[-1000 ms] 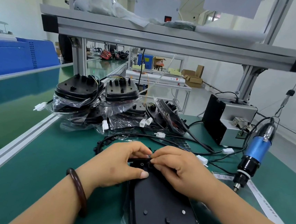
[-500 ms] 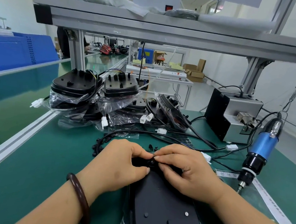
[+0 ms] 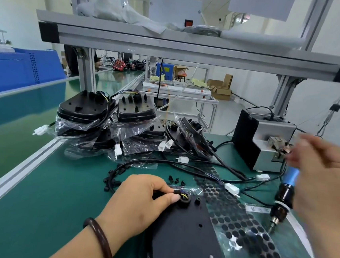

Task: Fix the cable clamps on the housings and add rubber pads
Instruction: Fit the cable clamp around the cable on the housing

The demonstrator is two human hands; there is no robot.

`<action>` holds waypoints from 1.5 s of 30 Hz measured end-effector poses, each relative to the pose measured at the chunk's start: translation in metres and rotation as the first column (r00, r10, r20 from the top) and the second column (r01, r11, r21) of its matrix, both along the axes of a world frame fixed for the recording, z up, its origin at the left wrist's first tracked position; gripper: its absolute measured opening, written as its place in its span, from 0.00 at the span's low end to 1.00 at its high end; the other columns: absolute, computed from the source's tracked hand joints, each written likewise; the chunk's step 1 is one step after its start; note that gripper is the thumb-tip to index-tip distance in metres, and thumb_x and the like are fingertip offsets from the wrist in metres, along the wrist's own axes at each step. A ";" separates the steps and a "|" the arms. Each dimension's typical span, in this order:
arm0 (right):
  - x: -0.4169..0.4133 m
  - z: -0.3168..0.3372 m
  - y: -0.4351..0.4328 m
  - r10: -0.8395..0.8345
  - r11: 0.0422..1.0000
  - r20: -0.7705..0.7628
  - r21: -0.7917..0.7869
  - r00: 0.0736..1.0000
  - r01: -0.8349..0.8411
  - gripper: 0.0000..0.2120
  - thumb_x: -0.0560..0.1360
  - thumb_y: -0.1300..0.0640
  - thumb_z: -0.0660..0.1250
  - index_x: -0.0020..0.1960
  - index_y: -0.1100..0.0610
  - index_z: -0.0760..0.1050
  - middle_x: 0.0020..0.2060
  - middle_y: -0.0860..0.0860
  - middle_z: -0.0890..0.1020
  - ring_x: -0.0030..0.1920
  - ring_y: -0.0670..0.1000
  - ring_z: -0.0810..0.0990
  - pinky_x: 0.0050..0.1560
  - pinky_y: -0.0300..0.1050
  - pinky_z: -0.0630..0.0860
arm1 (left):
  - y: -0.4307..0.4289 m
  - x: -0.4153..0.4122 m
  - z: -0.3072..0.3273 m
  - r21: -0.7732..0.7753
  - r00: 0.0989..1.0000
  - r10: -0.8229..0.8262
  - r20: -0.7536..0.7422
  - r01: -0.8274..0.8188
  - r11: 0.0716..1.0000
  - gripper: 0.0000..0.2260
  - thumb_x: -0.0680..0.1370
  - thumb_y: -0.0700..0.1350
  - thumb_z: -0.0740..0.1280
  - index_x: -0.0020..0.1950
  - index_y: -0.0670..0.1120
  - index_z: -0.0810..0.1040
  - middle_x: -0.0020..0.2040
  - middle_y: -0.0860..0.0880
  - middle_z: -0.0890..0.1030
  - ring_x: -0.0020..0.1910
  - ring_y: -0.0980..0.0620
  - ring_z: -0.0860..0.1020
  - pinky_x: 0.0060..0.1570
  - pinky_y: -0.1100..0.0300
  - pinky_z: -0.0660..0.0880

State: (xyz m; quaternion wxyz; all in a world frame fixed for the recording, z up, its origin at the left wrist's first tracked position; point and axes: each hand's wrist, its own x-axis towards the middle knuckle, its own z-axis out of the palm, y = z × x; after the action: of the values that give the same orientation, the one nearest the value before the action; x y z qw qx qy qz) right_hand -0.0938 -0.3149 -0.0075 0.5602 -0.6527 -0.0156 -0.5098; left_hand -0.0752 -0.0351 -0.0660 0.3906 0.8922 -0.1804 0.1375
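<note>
A black housing [image 3: 188, 232] lies flat on the green mat in front of me. My left hand [image 3: 143, 199] pinches the black cable clamp with its coloured wires [image 3: 181, 195] against the housing's far end. My right hand [image 3: 322, 179] is blurred, raised at the right near the screw feeder [image 3: 267, 146], fingers loosely spread and holding nothing I can see. A clear sheet of black round rubber pads [image 3: 237, 220] lies to the right of the housing. Several loose black clamps [image 3: 176, 179] sit just beyond my left hand.
A blue electric screwdriver [image 3: 285, 194] hangs at the right, partly behind my right hand. Bagged housings [image 3: 103, 122] are stacked at the back, with black cables and white connectors [image 3: 232, 189] trailing across the mat. An aluminium rail [image 3: 15, 176] edges the bench at left.
My right hand left the clamp and swung up to the right toward the screw feeder. The left hand stays on the clamp. The pad sheet is now uncovered.
</note>
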 end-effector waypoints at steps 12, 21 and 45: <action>0.036 -0.043 -0.058 0.311 0.764 -0.528 0.633 0.790 0.123 0.18 0.71 0.48 0.74 0.51 0.59 0.74 0.37 0.54 0.76 0.33 0.52 0.74 0.33 0.48 0.72 | -0.006 -0.004 -0.005 -0.054 1.000 0.027 0.016 -0.026 0.998 0.05 0.71 0.58 0.70 0.39 0.59 0.82 0.38 0.62 0.80 0.40 0.62 0.77 0.44 0.61 0.75; 0.029 -0.031 -0.044 0.450 0.677 -0.325 0.731 0.831 -0.081 0.13 0.75 0.49 0.69 0.51 0.56 0.71 0.35 0.54 0.75 0.32 0.51 0.75 0.26 0.39 0.77 | -0.004 -0.005 -0.006 -0.012 1.000 0.017 0.022 -0.016 1.000 0.07 0.72 0.60 0.69 0.44 0.60 0.82 0.39 0.64 0.79 0.41 0.65 0.76 0.42 0.68 0.73; 0.009 0.036 0.049 0.370 0.865 0.076 0.335 0.926 -0.374 0.28 0.70 0.32 0.61 0.50 0.58 0.70 0.33 0.54 0.75 0.31 0.51 0.75 0.35 0.43 0.75 | -0.002 -0.003 -0.008 -0.093 0.999 0.002 -0.043 -0.006 0.996 0.07 0.68 0.56 0.75 0.44 0.59 0.83 0.41 0.62 0.82 0.44 0.66 0.78 0.49 0.67 0.74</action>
State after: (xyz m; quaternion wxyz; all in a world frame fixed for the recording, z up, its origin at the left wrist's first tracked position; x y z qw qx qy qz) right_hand -0.0852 -0.2664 0.0289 0.7529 -0.5274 -0.0545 -0.3900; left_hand -0.0786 -0.0367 -0.0736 0.4352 0.8762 -0.1636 0.1271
